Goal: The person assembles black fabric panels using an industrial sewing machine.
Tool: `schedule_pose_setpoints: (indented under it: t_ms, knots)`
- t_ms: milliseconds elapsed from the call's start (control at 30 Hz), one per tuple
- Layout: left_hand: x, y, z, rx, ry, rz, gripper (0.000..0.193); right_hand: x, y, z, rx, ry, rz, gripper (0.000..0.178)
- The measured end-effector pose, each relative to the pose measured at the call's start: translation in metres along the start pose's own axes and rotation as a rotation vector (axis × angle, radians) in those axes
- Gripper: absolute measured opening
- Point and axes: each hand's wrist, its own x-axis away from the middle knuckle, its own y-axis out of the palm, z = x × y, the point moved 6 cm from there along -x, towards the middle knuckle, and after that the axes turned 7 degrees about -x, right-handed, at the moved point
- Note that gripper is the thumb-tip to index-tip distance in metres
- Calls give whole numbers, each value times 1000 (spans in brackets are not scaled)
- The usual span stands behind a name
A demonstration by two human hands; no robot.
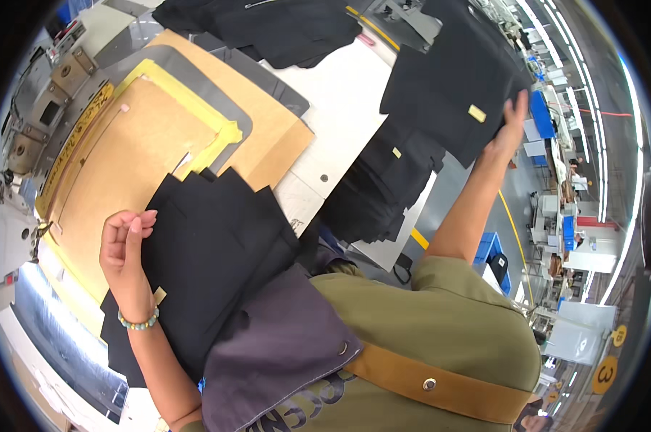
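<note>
Out past the left hand's reach, I've got the right hand [511, 129] stretched far off to the side, gripping the edge of a big black cloth piece [440, 90] and holding it up, with a small yellow tag [476, 113] on it just left of the fingers. Below and left of that hand is a pile of dark cloth [383, 187]. As for the left hand [129, 248], I see curled fingers and a narrow gap to the thumb, right at the near stack's left edge; can't tell from my end if it's pinching anything. That black stack [217, 237] lies just right of it, and a beaded bracelet [139, 322] sits on the wrist. Beyond the left hand there's a tan board [142, 137] edged with yellow tape [152, 70], and between the hands, farther out, a bare bit of white desk [340, 90].
</note>
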Motion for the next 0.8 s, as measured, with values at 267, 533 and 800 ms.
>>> schedule_pose_setpoints:
  t_ms: [267,533,800]
  knots:
    - [16,8,27,-153,106,51,12,109,-167,245,719,362,-60,58]
    - [92,79,210,-349,987,-378,13,118,-166,245,996,189,18,55]
    - [102,87,243,-435,1093,-131,6,73,-110,187,1444,121,212,65]
